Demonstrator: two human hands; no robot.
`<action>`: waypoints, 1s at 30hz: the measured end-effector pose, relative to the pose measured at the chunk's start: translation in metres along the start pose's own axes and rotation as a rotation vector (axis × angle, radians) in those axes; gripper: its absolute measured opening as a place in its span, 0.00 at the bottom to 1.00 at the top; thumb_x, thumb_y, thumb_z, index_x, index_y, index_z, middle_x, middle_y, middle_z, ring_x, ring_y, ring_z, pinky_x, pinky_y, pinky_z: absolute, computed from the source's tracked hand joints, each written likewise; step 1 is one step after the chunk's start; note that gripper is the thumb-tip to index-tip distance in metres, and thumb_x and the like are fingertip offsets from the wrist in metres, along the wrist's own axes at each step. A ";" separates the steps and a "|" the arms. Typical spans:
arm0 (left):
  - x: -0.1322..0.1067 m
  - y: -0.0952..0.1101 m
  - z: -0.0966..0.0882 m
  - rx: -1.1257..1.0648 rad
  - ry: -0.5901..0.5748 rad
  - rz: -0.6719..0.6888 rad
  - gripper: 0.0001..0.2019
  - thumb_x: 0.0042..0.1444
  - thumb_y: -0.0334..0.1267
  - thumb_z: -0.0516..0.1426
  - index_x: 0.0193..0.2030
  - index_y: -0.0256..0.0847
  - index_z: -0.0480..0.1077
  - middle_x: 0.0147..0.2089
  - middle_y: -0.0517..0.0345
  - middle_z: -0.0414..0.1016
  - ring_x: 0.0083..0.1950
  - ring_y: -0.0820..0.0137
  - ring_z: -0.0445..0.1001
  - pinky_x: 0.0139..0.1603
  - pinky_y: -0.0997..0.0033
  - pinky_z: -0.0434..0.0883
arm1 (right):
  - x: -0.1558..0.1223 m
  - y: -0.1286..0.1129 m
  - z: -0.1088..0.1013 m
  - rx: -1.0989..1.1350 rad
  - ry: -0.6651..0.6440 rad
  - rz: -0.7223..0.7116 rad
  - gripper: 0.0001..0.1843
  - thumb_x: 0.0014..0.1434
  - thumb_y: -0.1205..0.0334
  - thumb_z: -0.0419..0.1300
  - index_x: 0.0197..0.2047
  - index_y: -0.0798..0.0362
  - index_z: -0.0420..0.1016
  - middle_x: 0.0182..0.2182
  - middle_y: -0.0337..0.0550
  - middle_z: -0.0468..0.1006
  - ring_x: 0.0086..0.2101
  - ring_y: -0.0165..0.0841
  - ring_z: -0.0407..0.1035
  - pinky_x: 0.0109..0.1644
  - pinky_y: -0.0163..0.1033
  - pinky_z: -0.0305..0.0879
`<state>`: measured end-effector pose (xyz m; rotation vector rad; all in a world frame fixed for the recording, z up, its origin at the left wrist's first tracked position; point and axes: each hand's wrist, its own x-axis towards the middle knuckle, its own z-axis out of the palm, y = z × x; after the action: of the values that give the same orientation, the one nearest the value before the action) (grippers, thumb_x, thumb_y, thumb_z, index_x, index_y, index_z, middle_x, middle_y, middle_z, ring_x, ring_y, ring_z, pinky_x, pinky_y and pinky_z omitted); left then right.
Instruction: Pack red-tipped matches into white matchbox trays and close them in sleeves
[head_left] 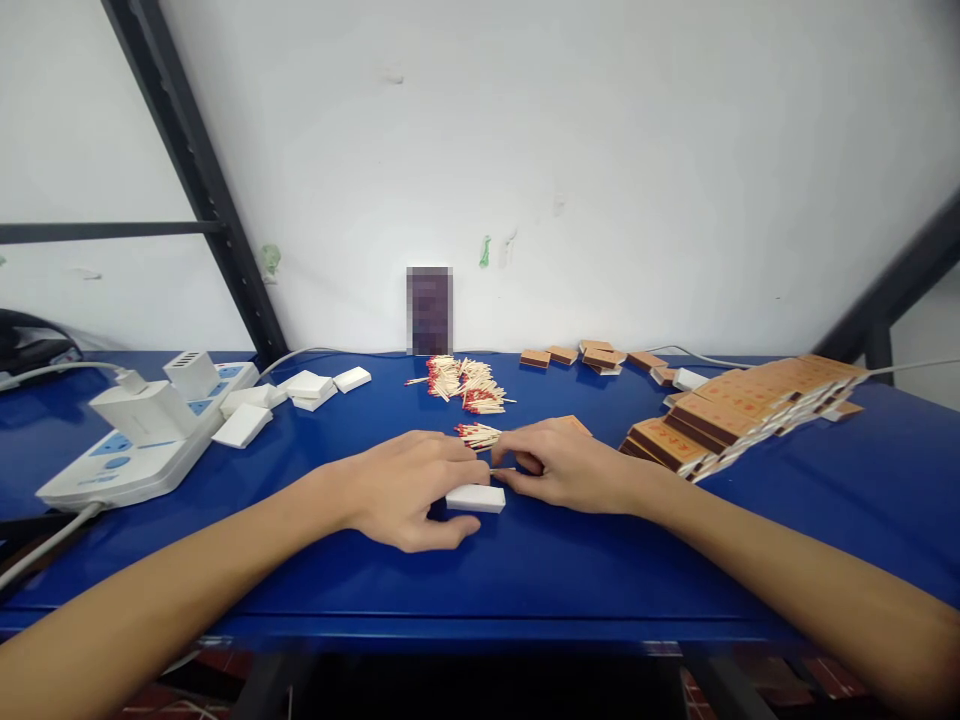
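Observation:
My left hand point(409, 487) rests on the blue table point(525, 570), fingers curled around a small white matchbox tray point(475, 498). My right hand point(566, 465) is beside it, pinching a few matches point(504, 469) over the tray. A small bundle of red-tipped matches point(478, 435) lies just behind my fingers. A bigger loose pile of matches point(465, 383) lies further back at the centre. An orange matchbox sleeve point(576, 423) peeks out behind my right hand.
A white power strip point(142, 440) with chargers sits at left. Several white inner trays point(300, 393) lie beside it. Stacked orange matchboxes point(735, 415) fill the right; more sleeves point(592, 356) lie at the back. A blurred dark object point(429, 310) leans on the wall.

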<state>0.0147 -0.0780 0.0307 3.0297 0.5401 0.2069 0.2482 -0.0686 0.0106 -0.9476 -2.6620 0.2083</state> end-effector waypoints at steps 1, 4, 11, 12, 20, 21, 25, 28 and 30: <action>0.000 0.001 0.001 0.020 0.009 0.011 0.10 0.56 0.43 0.57 0.40 0.40 0.66 0.36 0.56 0.70 0.36 0.65 0.69 0.39 0.67 0.64 | 0.001 0.001 0.001 -0.002 0.034 0.004 0.05 0.62 0.63 0.55 0.38 0.51 0.72 0.25 0.35 0.70 0.25 0.27 0.61 0.31 0.33 0.51; 0.000 0.005 0.001 0.059 0.017 0.055 0.13 0.53 0.46 0.59 0.39 0.39 0.66 0.36 0.56 0.69 0.35 0.65 0.68 0.38 0.66 0.64 | 0.002 0.005 0.003 -0.038 0.122 0.040 0.06 0.63 0.65 0.53 0.40 0.52 0.72 0.31 0.39 0.72 0.29 0.29 0.63 0.34 0.34 0.54; 0.003 0.003 -0.002 0.008 0.080 0.081 0.12 0.64 0.42 0.47 0.38 0.39 0.66 0.35 0.54 0.69 0.35 0.66 0.66 0.39 0.66 0.64 | 0.004 0.014 0.008 -0.121 0.135 0.077 0.06 0.63 0.65 0.54 0.38 0.51 0.72 0.34 0.40 0.74 0.31 0.30 0.65 0.34 0.33 0.56; 0.003 0.001 -0.003 0.006 0.104 0.052 0.13 0.65 0.41 0.45 0.38 0.39 0.66 0.35 0.54 0.69 0.35 0.67 0.66 0.39 0.67 0.64 | 0.004 0.014 0.009 -0.132 0.130 0.087 0.05 0.63 0.65 0.54 0.38 0.50 0.72 0.34 0.40 0.74 0.31 0.30 0.65 0.35 0.34 0.56; 0.000 -0.030 0.007 0.055 0.118 -0.126 0.12 0.66 0.35 0.46 0.46 0.39 0.69 0.37 0.56 0.72 0.37 0.69 0.70 0.40 0.70 0.65 | 0.008 0.015 0.010 -0.199 0.096 0.121 0.07 0.63 0.66 0.53 0.40 0.51 0.72 0.35 0.40 0.76 0.34 0.32 0.68 0.36 0.34 0.57; -0.001 -0.031 0.007 0.052 0.109 -0.122 0.11 0.66 0.35 0.47 0.47 0.39 0.69 0.37 0.56 0.72 0.37 0.69 0.70 0.40 0.71 0.65 | 0.008 0.014 0.010 -0.202 0.095 0.118 0.07 0.63 0.66 0.53 0.40 0.51 0.72 0.35 0.40 0.76 0.34 0.32 0.68 0.36 0.34 0.57; 0.000 -0.032 0.009 0.052 0.099 -0.113 0.11 0.65 0.34 0.48 0.49 0.40 0.70 0.38 0.56 0.74 0.38 0.69 0.71 0.41 0.70 0.66 | 0.008 0.013 0.010 -0.210 0.088 0.102 0.07 0.63 0.67 0.52 0.40 0.51 0.71 0.35 0.41 0.75 0.34 0.31 0.68 0.36 0.34 0.56; 0.000 -0.034 0.010 0.038 0.090 -0.102 0.12 0.65 0.34 0.48 0.49 0.40 0.70 0.39 0.55 0.75 0.38 0.68 0.73 0.42 0.70 0.66 | 0.008 0.011 0.010 -0.209 0.077 0.097 0.07 0.62 0.68 0.52 0.39 0.51 0.70 0.35 0.41 0.75 0.33 0.31 0.67 0.35 0.34 0.55; -0.001 -0.036 0.009 0.009 0.077 -0.077 0.12 0.66 0.33 0.47 0.49 0.40 0.70 0.41 0.54 0.76 0.41 0.68 0.74 0.43 0.70 0.67 | 0.008 0.011 0.010 -0.214 0.070 0.103 0.06 0.62 0.68 0.52 0.39 0.51 0.70 0.34 0.40 0.75 0.32 0.31 0.67 0.35 0.35 0.55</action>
<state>0.0031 -0.0452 0.0186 3.0131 0.6634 0.3188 0.2456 -0.0552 0.0008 -1.1357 -2.6108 -0.0883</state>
